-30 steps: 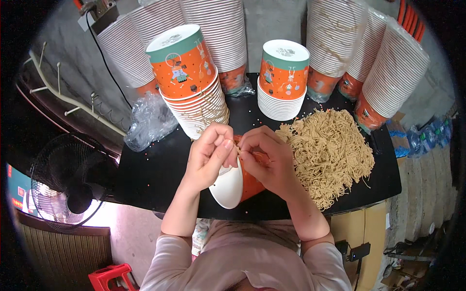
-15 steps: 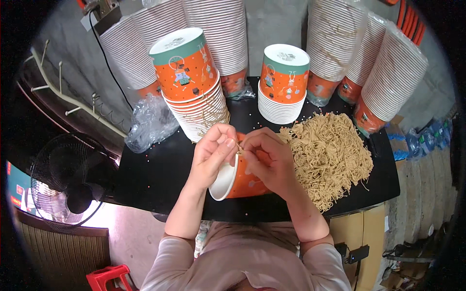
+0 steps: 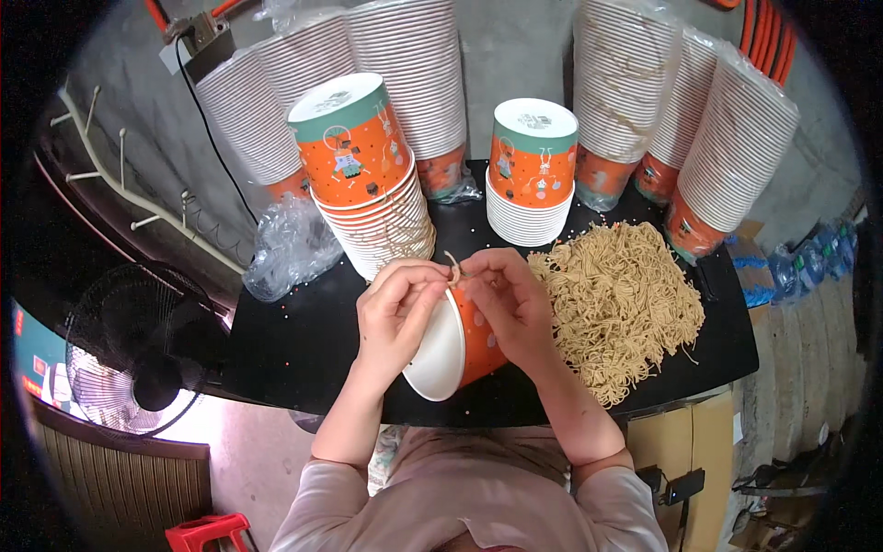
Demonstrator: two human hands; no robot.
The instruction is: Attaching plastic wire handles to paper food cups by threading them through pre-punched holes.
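An orange paper bucket [image 3: 480, 348] lies tilted on its side at the front of the black table, its white open mouth toward the left. Above its upper rim, my left hand [image 3: 397, 308] pinches a short tan string [image 3: 454, 270]. My right hand [image 3: 511, 299] is closed on the same string from the other side, fingertips against the rim. A bit of the string sticks up between the two hands; the rest of it is hidden by my fingers. Just right of my right hand lies a big heap of tan strings [image 3: 625, 308].
Upside-down bucket stacks stand behind my hands, a left one [image 3: 354, 161] with strings hanging from it and a right one [image 3: 533, 170]. Tall plastic-wrapped stacks [image 3: 635, 83] line the wall. Crumpled plastic [image 3: 292, 244] lies at the left, near a black fan [image 3: 138, 350].
Both hands have stayed at the rim, and the string end now stands up more visibly between them. The bucket's mouth has turned slightly, showing more of its white inside.
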